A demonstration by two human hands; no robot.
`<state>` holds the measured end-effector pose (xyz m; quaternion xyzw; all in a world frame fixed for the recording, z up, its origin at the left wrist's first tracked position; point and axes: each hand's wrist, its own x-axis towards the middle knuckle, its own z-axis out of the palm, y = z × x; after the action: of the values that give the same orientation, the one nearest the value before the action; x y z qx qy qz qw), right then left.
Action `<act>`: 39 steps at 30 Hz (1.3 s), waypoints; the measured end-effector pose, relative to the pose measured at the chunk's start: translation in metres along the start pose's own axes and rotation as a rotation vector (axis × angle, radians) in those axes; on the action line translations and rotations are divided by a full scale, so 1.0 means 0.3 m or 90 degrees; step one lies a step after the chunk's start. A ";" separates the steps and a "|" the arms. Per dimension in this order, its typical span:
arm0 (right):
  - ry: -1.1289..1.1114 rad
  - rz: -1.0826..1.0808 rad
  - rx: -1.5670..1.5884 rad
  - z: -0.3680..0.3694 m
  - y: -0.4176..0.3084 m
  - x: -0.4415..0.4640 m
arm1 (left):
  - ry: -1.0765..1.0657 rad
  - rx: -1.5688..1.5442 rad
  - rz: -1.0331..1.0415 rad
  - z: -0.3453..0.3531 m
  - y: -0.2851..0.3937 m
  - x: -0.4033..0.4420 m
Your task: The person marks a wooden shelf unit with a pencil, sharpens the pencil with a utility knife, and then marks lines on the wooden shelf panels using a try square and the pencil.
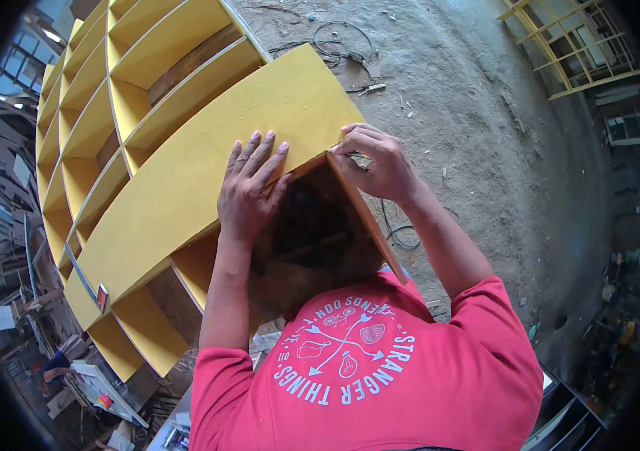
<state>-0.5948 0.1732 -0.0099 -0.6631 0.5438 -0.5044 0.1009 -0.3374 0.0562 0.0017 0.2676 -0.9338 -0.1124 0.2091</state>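
A large yellow shelf unit (184,154) with many compartments fills the left and centre. My left hand (251,180) lies on its flat yellow surface, fingers spread, with the thumb at the edge of a dark opening. At the corner of that opening, my right hand (376,161) is closed in a pinch; what its fingertips hold is too small to make out. A reddish-brown edge strip (369,222) runs down from this corner. Near the lower left end of the yellow surface lies a small red and dark object (102,298).
Black cable (346,54) lies coiled on the dusty floor (470,135) beyond the unit. A yellow frame (560,45) stands at the upper right. Wood pieces and clutter (72,376) are at the lower left.
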 end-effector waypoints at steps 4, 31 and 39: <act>-0.008 -0.020 0.008 0.004 0.009 -0.003 | 0.005 0.003 -0.002 -0.001 0.008 0.003; 0.031 0.046 0.028 0.006 -0.011 -0.012 | -0.004 -0.001 0.001 -0.003 0.013 0.005; 0.032 0.006 0.013 0.013 -0.004 -0.011 | 0.001 0.007 0.004 0.004 0.006 0.003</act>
<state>-0.5908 0.1748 -0.0127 -0.6465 0.5441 -0.5261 0.0967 -0.3395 0.0573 0.0016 0.2663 -0.9350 -0.1064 0.2089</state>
